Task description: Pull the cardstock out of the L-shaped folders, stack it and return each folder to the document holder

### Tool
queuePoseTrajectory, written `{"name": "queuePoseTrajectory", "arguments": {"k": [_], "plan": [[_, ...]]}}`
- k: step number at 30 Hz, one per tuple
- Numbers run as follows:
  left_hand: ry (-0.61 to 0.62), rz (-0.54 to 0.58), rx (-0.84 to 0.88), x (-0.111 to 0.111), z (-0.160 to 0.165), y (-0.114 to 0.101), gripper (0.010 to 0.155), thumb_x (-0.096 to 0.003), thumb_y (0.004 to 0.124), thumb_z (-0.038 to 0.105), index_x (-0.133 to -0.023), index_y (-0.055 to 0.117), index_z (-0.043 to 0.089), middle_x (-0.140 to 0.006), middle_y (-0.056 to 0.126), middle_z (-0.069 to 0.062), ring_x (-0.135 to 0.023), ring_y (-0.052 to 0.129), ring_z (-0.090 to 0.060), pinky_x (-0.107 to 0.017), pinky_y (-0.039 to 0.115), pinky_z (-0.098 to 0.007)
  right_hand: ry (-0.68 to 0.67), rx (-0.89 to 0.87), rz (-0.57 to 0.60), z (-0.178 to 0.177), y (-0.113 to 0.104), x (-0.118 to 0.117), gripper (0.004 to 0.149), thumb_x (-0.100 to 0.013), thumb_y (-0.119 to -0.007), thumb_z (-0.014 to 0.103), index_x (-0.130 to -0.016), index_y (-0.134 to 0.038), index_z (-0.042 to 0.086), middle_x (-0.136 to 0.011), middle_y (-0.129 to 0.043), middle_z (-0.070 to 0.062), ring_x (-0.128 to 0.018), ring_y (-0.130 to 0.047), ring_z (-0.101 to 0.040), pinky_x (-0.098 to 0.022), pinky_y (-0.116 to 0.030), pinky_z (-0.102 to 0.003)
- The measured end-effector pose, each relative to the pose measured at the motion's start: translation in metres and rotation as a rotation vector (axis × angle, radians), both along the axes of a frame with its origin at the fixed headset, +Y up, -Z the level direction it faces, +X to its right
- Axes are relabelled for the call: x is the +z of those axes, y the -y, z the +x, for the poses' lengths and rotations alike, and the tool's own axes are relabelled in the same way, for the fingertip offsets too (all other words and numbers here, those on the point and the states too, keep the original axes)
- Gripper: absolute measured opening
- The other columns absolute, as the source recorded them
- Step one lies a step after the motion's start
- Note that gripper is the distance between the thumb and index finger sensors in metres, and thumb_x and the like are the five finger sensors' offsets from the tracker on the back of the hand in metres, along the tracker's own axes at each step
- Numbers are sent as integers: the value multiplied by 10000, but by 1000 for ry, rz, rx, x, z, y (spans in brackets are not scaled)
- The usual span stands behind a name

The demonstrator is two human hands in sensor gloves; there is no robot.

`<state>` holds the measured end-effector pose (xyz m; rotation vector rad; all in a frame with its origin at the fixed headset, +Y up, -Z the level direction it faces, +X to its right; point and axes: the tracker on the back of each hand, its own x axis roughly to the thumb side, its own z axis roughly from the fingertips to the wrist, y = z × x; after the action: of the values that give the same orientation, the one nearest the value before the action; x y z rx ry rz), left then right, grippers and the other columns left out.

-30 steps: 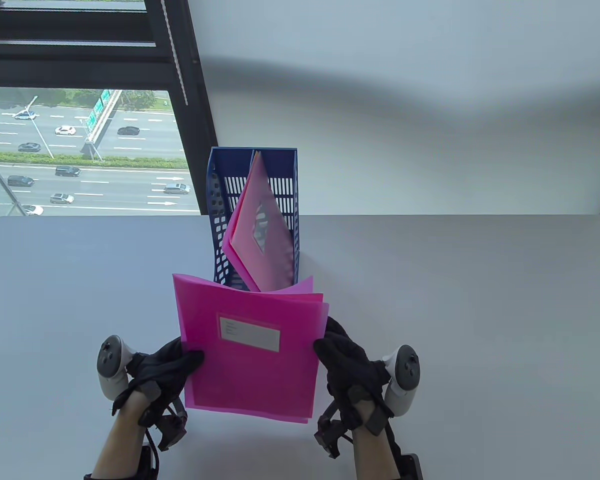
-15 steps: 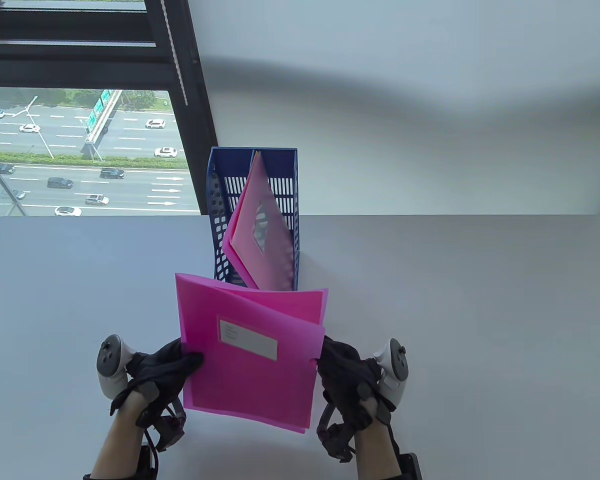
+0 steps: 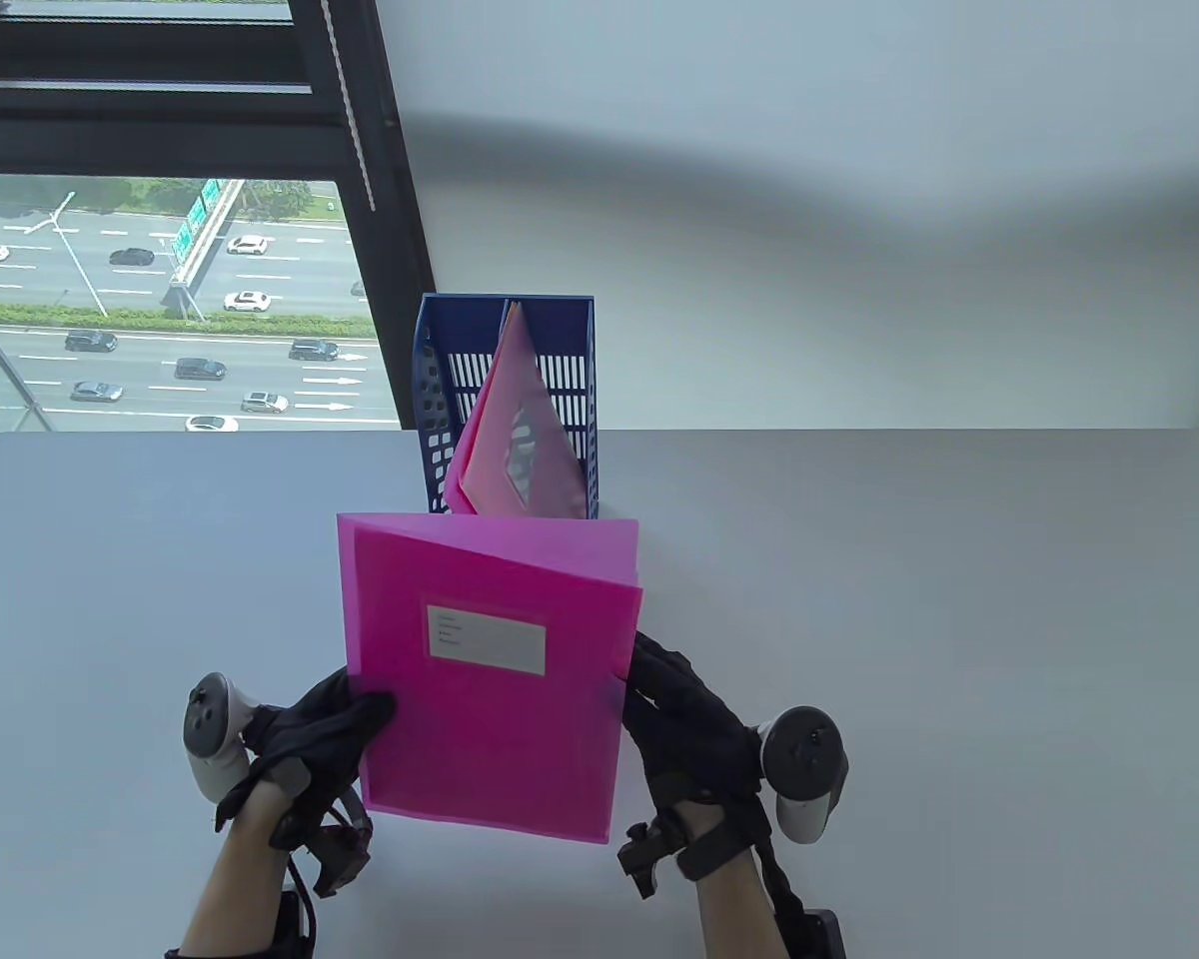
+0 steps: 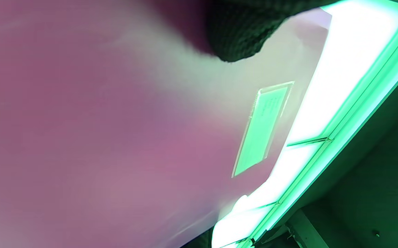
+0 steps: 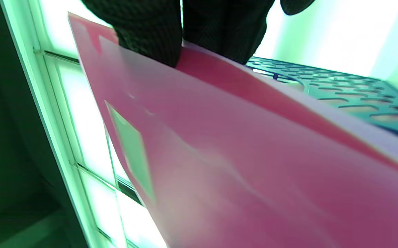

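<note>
A translucent pink L-shaped folder (image 3: 490, 679) with a grey label (image 3: 485, 639) is held tilted above the table near its front. My left hand (image 3: 335, 724) grips its left edge, thumb on top; the thumb (image 4: 240, 41) shows over the cover in the left wrist view. My right hand (image 3: 674, 704) pinches its right edge, and its fingers (image 5: 150, 34) clamp the folder (image 5: 236, 155) from above. The front cover is lifted off the back sheet (image 3: 560, 534) at the top right corner. Behind stands the blue document holder (image 3: 505, 400) with another pink folder (image 3: 515, 440) leaning inside.
A grey table (image 3: 959, 649) fills the lower half of the table view, its far edge against a white wall (image 3: 809, 200). A window (image 3: 160, 300) with a dark frame lies at the upper left behind the holder.
The folder rose and shifted slightly left, now covering the holder's base. The flexed, splayed covers have flattened. My right hand moved up along the right edge.
</note>
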<state>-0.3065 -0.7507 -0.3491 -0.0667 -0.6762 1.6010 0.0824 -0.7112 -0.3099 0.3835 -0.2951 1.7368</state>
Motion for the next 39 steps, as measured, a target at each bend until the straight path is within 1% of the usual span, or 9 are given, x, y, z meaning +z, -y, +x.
{"name": "queuePoseTrajectory", "arguments": {"k": [2,8,16,18,19,26,29,36,39], "plan": [[-21,-1,-6,0,0,1,432,-578,747,360,-985,790,222,-821,952,-37,-682,1057,-278,-700,705,-508,69,45,29,-2,-1,3,394,-591,-889,445,-960,-767,382,-1076,-756,58,-966,-758,-225,-810,-436,-546],[-66,-3,2,1,-2,1,431,-578,748,360,-985,790,224,-825,949,-20,-688,1051,-280,-704,698,-511,42,92,-13,-8,7,-1,376,-579,-873,497,-906,-834,315,-1085,-743,11,-960,-747,-265,-798,-446,-554],[-94,-2,-37,2,-1,0,429,-579,749,351,-986,789,221,-829,946,-44,-691,1048,-290,-700,693,-518,140,212,27,-13,8,1,342,-603,-778,437,-923,-808,322,-1074,-751,-33,-927,-801,-284,-788,-493,-549],[-97,-2,-41,2,-1,1,428,-578,749,351,-984,789,222,-828,946,-43,-690,1048,-290,-698,694,-518,145,224,32,-14,8,1,339,-606,-763,425,-928,-797,322,-1065,-749,-61,-873,-871,-267,-785,-523,-535],[-96,-2,-39,3,-1,0,428,-579,750,350,-984,790,221,-829,946,-44,-692,1047,-293,-699,693,-519,153,228,37,-14,8,2,338,-608,-755,421,-930,-790,323,-1055,-752,-72,-802,-935,-235,-779,-555,-517],[-98,15,-80,3,-1,-1,427,-578,750,350,-984,791,222,-829,946,-43,-691,1048,-292,-699,694,-520,278,239,85,-7,5,5,346,-610,-723,412,-938,-763,309,-948,-850,-58,-653,-1021,-186,-739,-644,-481],[-96,18,-86,4,0,-2,427,-578,752,347,-983,792,220,-827,947,-44,-687,1048,-294,-697,693,-523,307,245,90,-3,7,5,348,-611,-719,413,-942,-754,311,-904,-881,-32,-601,-1019,-149,-734,-647,-472],[-122,8,-48,3,-9,-2,428,-577,752,345,-982,794,216,-823,949,-44,-682,1050,-295,-696,694,-524,471,191,119,22,7,7,376,-616,-737,422,-972,-725,303,-831,-902,5,-512,-963,-106,-736,-627,-450],[-142,15,-53,3,-18,-3,427,-576,754,346,-982,794,219,-823,950,-43,-681,1052,-291,-696,694,-523,542,163,110,35,8,7,464,-609,-759,421,-1035,-671,259,-796,-908,32,-481,-951,-114,-725,-628,-462]]}}
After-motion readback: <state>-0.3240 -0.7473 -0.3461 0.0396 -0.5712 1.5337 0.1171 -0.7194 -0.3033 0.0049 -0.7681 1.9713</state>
